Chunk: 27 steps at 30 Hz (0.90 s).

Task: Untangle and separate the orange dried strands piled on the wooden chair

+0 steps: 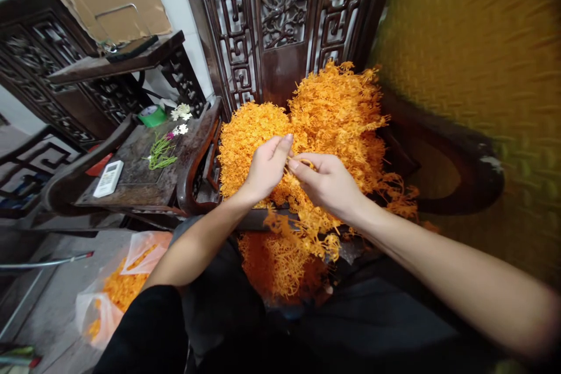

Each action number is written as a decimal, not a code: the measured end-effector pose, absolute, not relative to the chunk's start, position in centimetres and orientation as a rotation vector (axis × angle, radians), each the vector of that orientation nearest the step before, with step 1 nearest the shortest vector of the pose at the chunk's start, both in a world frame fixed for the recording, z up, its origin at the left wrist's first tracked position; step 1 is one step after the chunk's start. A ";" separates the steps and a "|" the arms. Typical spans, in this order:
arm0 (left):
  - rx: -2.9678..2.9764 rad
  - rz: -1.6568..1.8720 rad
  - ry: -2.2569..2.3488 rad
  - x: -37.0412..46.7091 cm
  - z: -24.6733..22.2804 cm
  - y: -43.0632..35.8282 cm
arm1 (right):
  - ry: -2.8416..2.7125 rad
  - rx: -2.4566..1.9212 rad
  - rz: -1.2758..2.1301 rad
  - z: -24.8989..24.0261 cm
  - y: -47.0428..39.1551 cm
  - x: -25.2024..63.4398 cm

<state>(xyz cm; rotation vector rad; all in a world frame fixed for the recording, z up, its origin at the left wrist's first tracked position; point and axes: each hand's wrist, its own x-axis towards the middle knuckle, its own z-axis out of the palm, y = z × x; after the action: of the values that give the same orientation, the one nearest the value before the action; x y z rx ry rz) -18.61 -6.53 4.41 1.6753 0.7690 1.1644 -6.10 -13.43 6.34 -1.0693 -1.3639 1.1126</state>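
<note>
Two big heaps of orange, thread-like pieces, a left heap [248, 134] and a taller right heap [342, 99], rest on a dark carved wooden chair. Above their front part, my left hand [268, 166] and my right hand [326, 181] almost meet, fingertips pinched. A thin orange strand [307, 162] curves from the pinch of my right hand. Whatever lies between my left fingertips is too small to make out. Below my hands, loose orange pieces [318, 225] hang over the seat edge, and more orange pieces [284, 263] lie lower, between my legs.
At left, a dark side table [140, 146] bears a white remote [108, 179], green tape [152, 116], green stems [161, 152] and white flowers [180, 112]. A plastic bag [144, 251] with orange pieces sits on the floor. The chair's curved armrest [486, 175] stands at right.
</note>
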 end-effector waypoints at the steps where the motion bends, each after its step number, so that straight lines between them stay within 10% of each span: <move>1: 1.638 1.159 0.769 -18.6 4.5 -6.1 | -1.312 -1.051 1.145 6.5 -13.7 -6.2; 13: 0.968 0.961 0.846 -20.5 4.2 0.6 | -1.274 -1.132 1.533 7.5 -16.3 -3.4; 27: 0.670 1.126 1.101 -20.9 1.0 6.7 | -2.342 -1.939 1.112 3.5 -17.5 -6.5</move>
<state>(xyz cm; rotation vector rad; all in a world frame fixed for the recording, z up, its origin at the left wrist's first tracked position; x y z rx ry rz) -20.87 6.75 0.97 0.6705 1.1007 1.1262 -6.54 -17.50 3.49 -1.9388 -2.3424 1.1119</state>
